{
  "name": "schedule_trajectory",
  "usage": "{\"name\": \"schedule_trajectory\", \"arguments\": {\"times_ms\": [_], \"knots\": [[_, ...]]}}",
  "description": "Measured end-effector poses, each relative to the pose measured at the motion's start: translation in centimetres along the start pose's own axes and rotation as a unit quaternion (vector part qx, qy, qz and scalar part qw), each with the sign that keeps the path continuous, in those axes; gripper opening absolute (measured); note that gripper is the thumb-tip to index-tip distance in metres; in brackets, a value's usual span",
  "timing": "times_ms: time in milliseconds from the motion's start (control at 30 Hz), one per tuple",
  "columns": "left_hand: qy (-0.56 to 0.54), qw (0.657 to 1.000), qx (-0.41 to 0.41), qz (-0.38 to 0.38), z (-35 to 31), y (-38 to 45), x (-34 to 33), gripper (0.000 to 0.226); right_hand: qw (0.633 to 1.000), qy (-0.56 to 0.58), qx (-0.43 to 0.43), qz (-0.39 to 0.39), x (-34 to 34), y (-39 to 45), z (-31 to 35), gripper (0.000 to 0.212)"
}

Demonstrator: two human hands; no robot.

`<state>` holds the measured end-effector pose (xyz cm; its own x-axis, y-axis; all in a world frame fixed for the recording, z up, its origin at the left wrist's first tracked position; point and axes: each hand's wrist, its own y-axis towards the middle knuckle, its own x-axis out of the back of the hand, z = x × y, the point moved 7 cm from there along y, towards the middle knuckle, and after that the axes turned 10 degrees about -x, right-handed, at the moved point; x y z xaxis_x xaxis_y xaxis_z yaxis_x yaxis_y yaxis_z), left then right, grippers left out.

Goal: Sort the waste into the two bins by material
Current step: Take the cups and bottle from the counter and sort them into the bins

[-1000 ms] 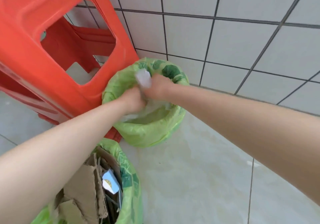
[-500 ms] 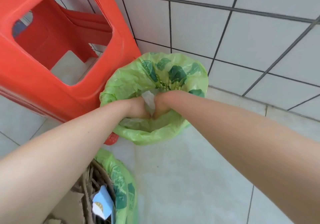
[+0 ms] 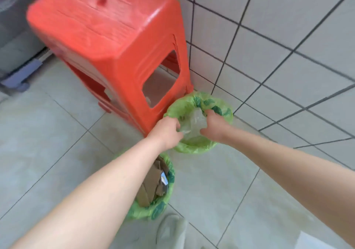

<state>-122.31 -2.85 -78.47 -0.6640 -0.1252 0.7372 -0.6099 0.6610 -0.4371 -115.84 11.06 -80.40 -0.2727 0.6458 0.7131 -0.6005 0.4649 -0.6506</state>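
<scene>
Two bins lined with green leaf-print bags stand on the floor. The far bin [image 3: 221, 106] sits by the wall and holds crumpled clear plastic [image 3: 194, 122]. My left hand [image 3: 167, 131] and my right hand [image 3: 213, 125] are both inside its mouth, fingers curled onto the clear plastic from either side. The near bin [image 3: 153, 210] holds several brown cardboard pieces [image 3: 151, 183] and is partly hidden behind my left forearm.
A red plastic stool [image 3: 119, 46] stands just left of the far bin, against the white tiled wall [image 3: 288, 37]. A grey appliance [image 3: 11, 27] is at the far left. A light shoe [image 3: 171, 229] shows at the bottom, close to the near bin.
The view has pulled back and up, so the stool's top and both bins show. My hands have spread slightly apart on the plastic inside the far bin.
</scene>
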Motion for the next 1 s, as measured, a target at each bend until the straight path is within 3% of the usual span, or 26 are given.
{"name": "schedule_trajectory", "arguments": {"times_ms": [133,367,533,867,1000], "knots": [[-0.075,0.993,0.035,-0.087,-1.4,-7.3,6.7,0.023,0.999,-0.009,0.021,0.031,4.1,-7.8,2.5,0.064],[-0.225,0.949,0.082,-0.206,-5.4,-21.4,15.9,0.013,0.993,0.043,0.097,0.059,11.8,-23.8,8.8,0.043],[-0.331,0.889,0.133,-0.287,-9.4,-33.6,20.9,0.017,0.983,0.097,0.140,0.070,16.0,-36.1,12.2,0.036],[-0.429,0.763,0.213,-0.435,-13.7,-55.0,25.8,0.024,0.971,0.144,0.175,0.075,19.6,-55.3,16.1,0.030],[-0.412,0.755,0.228,-0.456,-12.3,-59.7,26.9,0.029,0.964,0.125,0.211,0.099,18.6,-58.8,20.0,0.028]]}}
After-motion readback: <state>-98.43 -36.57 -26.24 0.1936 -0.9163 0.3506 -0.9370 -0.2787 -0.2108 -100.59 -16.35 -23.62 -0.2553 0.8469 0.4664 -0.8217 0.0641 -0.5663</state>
